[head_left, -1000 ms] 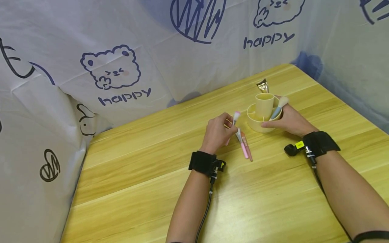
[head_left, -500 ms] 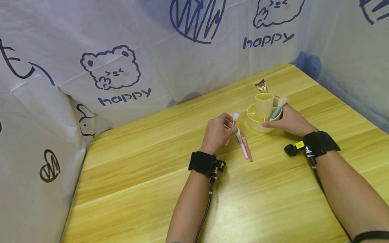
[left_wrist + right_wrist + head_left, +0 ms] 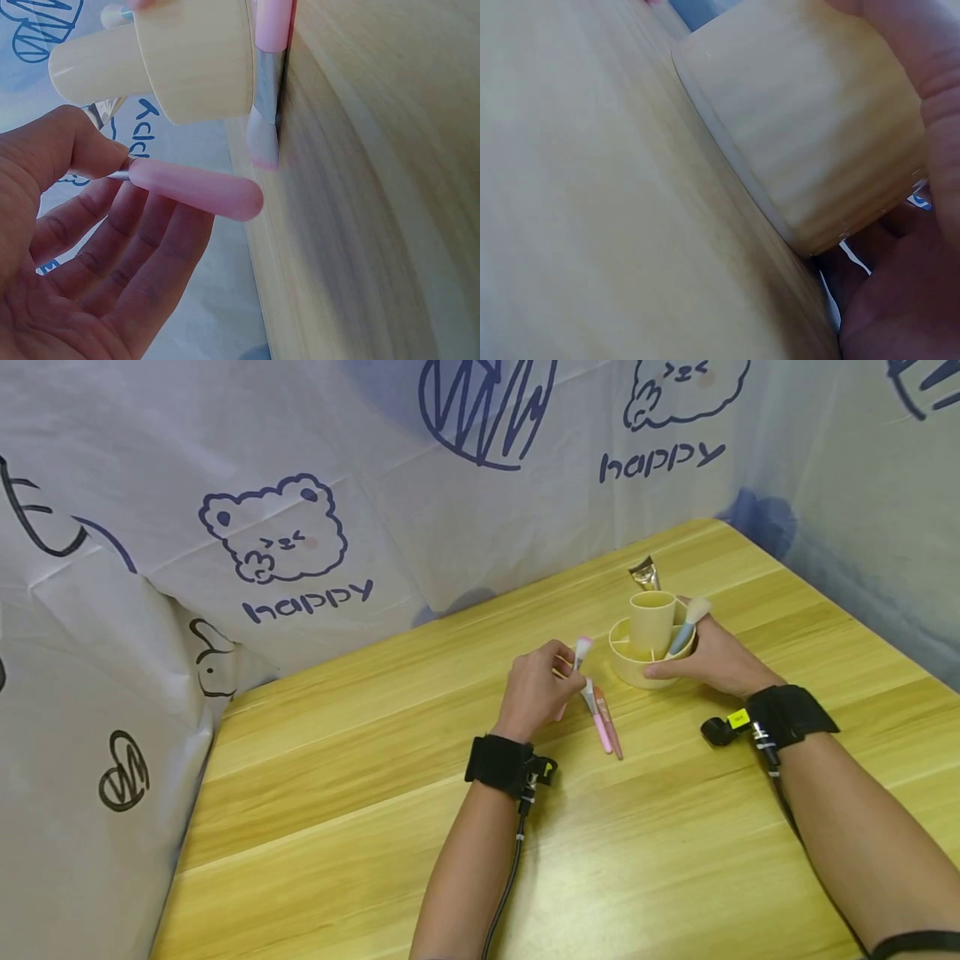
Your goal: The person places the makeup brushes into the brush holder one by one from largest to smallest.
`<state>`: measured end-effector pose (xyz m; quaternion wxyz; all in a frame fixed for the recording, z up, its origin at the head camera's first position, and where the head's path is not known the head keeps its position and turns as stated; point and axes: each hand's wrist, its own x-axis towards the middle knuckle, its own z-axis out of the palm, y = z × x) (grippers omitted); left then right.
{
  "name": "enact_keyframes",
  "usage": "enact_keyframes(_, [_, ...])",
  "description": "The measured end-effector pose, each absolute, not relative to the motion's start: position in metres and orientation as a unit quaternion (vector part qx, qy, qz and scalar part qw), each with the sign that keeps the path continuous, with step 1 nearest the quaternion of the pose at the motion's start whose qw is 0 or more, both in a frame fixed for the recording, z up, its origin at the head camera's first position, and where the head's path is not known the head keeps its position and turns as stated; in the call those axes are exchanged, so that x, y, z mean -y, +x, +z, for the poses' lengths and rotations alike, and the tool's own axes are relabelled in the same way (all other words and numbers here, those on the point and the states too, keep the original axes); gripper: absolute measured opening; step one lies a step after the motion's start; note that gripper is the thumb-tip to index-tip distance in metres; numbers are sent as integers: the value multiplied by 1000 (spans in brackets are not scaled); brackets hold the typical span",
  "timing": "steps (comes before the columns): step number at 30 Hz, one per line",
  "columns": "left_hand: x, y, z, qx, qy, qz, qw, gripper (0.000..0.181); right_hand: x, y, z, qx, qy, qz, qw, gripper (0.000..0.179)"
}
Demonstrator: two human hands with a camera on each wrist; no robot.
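Observation:
My left hand (image 3: 534,687) pinches a pink-handled makeup brush (image 3: 196,189) between thumb and fingers, its white and pink bristles pointing up in the head view. To its right, my right hand (image 3: 723,656) grips the side of a round cream makeup brush holder (image 3: 628,670), thumb on the near wall. That holder has divided compartments around a tall central cup (image 3: 651,625). A blue-handled brush (image 3: 681,640) leans in the right compartment, bristles up. In the right wrist view the holder's wall (image 3: 802,127) stands on the table, with my fingers partly hidden behind it.
Between the hands, a second pink brush (image 3: 602,731) and a brownish-pink makeup tool (image 3: 611,727) lie side by side on the wooden table (image 3: 337,777). Behind the holder is a shiny gold brush head (image 3: 647,574). Printed white cloth (image 3: 390,527) hangs along the table's back edge.

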<state>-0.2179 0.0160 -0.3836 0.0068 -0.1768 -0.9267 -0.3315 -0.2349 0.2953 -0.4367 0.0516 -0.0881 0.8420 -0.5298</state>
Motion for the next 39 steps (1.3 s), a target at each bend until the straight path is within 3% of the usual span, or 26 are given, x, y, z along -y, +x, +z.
enact_keyframes(20, [-17, -218, -384, 927, -172, -333, 3, 22, -297, -234, -438, -840, -93, -531, 61, 107])
enact_keyframes(39, [-17, -219, -384, 925, -178, -336, 18, 20, -298, -235, -437, -842, -96, -526, 72, 111])
